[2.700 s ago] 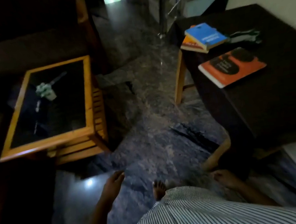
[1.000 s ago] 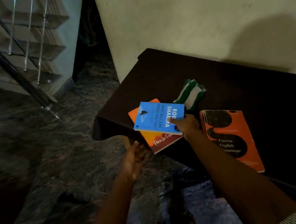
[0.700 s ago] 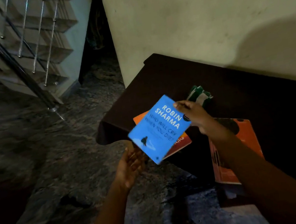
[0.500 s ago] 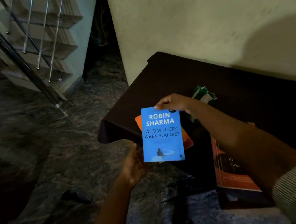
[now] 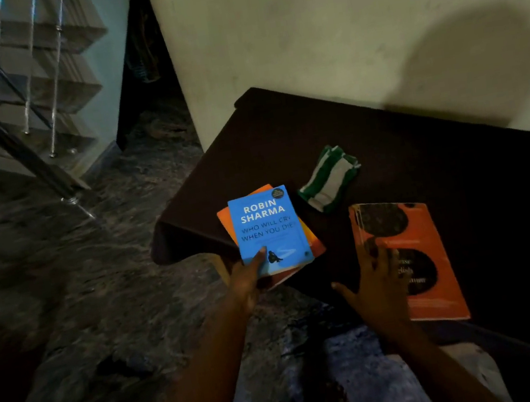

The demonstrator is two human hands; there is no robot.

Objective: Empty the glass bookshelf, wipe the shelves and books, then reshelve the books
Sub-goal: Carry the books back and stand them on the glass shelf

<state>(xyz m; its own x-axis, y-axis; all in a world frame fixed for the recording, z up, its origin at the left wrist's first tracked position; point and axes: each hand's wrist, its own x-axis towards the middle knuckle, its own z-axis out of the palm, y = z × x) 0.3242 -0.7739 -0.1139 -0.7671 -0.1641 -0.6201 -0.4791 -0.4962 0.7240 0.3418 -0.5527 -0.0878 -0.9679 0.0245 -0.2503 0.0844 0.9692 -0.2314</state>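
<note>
The right hand [image 5: 377, 283] rests spread, fingers straight, on the left edge of the red grammar book [image 5: 415, 247]. The left hand [image 5: 249, 280] grips the blue book [image 5: 266, 231], thumb on its cover, over an orange book [image 5: 317, 246]. Half a second ago the right hand held it. A pale wall [image 5: 299, 23] backs the dark table [image 5: 441, 167], where a folded green-striped cloth [image 5: 329, 177] lies.

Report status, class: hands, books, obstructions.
Left hand grips blue book by its near corner. Right hand flat on orange grammar book. Folded cloth lies apart, blocking nothing.

Blue bk [image 5: 265, 225] atop orange bk [image 5: 224, 219], 3rd bk [image 5: 428, 231] beside
</note>
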